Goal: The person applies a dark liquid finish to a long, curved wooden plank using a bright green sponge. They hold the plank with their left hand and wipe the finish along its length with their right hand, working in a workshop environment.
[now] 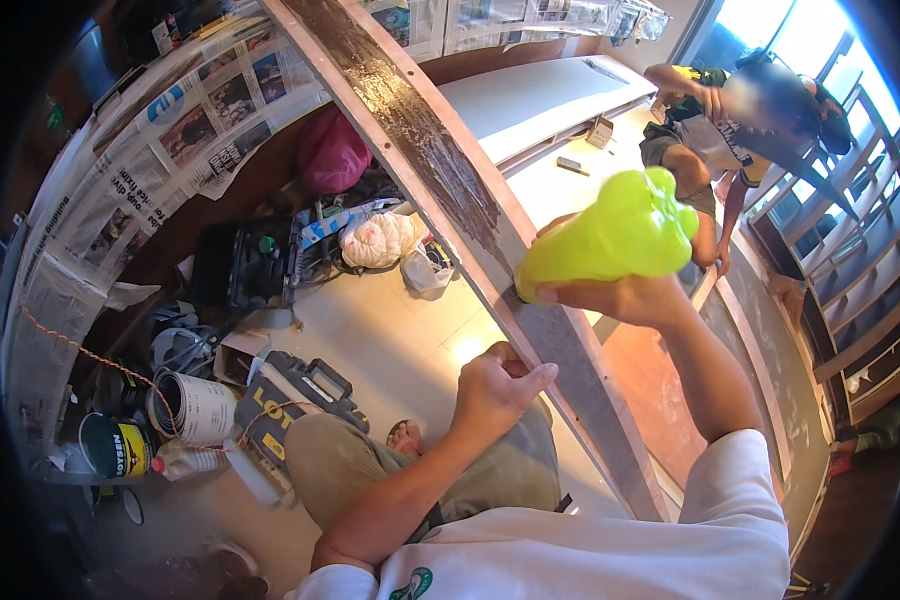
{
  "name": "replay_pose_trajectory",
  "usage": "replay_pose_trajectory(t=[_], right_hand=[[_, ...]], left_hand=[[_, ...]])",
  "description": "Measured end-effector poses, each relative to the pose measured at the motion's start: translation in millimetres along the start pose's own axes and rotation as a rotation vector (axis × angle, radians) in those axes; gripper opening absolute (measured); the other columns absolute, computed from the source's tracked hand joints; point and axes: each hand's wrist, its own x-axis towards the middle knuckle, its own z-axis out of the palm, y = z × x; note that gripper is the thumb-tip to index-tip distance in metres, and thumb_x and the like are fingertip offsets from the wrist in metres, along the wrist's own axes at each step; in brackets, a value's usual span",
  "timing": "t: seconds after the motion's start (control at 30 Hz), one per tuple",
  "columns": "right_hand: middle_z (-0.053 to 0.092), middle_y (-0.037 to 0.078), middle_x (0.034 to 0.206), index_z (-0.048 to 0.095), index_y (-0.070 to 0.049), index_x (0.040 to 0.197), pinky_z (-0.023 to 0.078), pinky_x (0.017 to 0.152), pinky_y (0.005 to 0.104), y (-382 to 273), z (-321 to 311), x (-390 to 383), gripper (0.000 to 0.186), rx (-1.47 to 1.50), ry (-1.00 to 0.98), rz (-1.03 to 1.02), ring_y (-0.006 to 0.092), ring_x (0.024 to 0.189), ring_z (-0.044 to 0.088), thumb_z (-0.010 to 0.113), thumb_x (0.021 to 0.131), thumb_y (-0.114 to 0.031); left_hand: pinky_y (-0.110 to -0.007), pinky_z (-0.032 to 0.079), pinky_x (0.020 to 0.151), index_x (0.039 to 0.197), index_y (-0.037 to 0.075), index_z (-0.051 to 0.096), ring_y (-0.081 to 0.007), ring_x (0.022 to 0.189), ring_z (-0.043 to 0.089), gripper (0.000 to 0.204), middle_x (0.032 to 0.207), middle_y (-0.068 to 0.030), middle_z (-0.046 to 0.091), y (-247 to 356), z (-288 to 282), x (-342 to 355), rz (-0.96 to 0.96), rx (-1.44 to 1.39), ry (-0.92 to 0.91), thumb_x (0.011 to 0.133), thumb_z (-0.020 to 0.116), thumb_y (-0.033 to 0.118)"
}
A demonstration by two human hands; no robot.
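A long wooden board [550, 330] runs diagonally across the middle, with a glossy brown streak [400, 100] along its upper stretch. My right hand [615, 300] grips a translucent yellow-green plastic bottle [605, 240], tilted with its narrower end low against the board's face; what lies right at that end is hidden. My left hand [495, 395] is closed on the board's near edge, below and left of the bottle, thumb pointing toward the board.
A co-worker [705, 150] crouches at upper right near a white panel [545, 105] and a slatted wooden frame [830, 260]. At left stand newspaper-covered panels [170, 140], cans [195, 405], tool cases [235, 265] and bags [375, 240]. An orange cord [90, 350] hangs there.
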Motion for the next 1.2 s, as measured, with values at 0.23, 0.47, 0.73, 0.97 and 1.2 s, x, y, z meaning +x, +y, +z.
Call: replay_pose_trajectory(t=[0.23, 0.47, 0.73, 0.97, 1.2], right_hand=[[0.074, 0.006, 0.106, 0.077, -0.012, 0.104, 0.053, 0.086, 0.0415, -5.2, -4.2, 52.4, 0.025, 0.101, 0.236, -0.001, 0.0285, 0.097, 0.069, 0.083, 0.082, -0.022], [0.073, 0.008, 0.108, 0.077, -0.010, 0.107, 0.051, 0.095, 0.0403, 9.6, -0.7, -31.2, 0.027, -0.074, -0.018, -0.150, 0.0255, 0.105, 0.067, 0.083, 0.081, -0.016], [0.074, 0.006, 0.097, 0.078, -0.013, 0.095, 0.054, 0.073, 0.0398, 6.5, -4.1, 47.8, 0.020, 0.105, 0.318, -0.053, 0.0265, 0.084, 0.068, 0.083, 0.078, -0.022], [0.074, 0.009, 0.105, 0.077, -0.008, 0.102, 0.052, 0.087, 0.0408, 4.7, -6.9, -80.4, 0.024, 0.056, 0.033, 0.084, 0.0273, 0.098, 0.067, 0.083, 0.080, -0.016], [0.074, 0.005, 0.104, 0.077, -0.010, 0.102, 0.053, 0.078, 0.0395, 36.6, -2.4, 13.0, 0.024, -0.225, 0.287, -0.332, 0.0262, 0.093, 0.068, 0.083, 0.082, -0.021]], left_hand=[[-0.027, 0.048, 0.063, 0.088, -0.003, 0.070, -0.0081, 0.068, 0.060, 0.028, 0.077, -0.0042, 0.070, 2.5, 18.2, -1.1, -0.064, -0.138, 0.046, 0.085, 0.080, 0.023], [-0.031, 0.050, 0.061, 0.083, -0.003, 0.071, -0.0113, 0.064, 0.063, 0.030, 0.072, -0.0076, 0.071, -7.7, 11.6, 1.6, 0.016, 0.055, 0.040, 0.085, 0.078, 0.026], [-0.031, 0.052, 0.063, 0.086, -0.003, 0.071, -0.0132, 0.064, 0.065, 0.030, 0.073, -0.0078, 0.072, -11.3, 16.8, 3.5, -0.052, -0.083, 0.065, 0.085, 0.078, 0.026], [-0.031, 0.053, 0.064, 0.087, -0.003, 0.071, -0.0150, 0.065, 0.067, 0.025, 0.073, -0.0102, 0.073, -14.5, 18.5, 5.3, 0.011, -0.053, 0.049, 0.085, 0.078, 0.021], [-0.030, 0.054, 0.066, 0.089, -0.004, 0.071, -0.0145, 0.068, 0.069, 0.025, 0.075, -0.0100, 0.074, -12.5, 18.8, 6.5, 0.026, -0.145, 0.030, 0.086, 0.078, 0.020]])
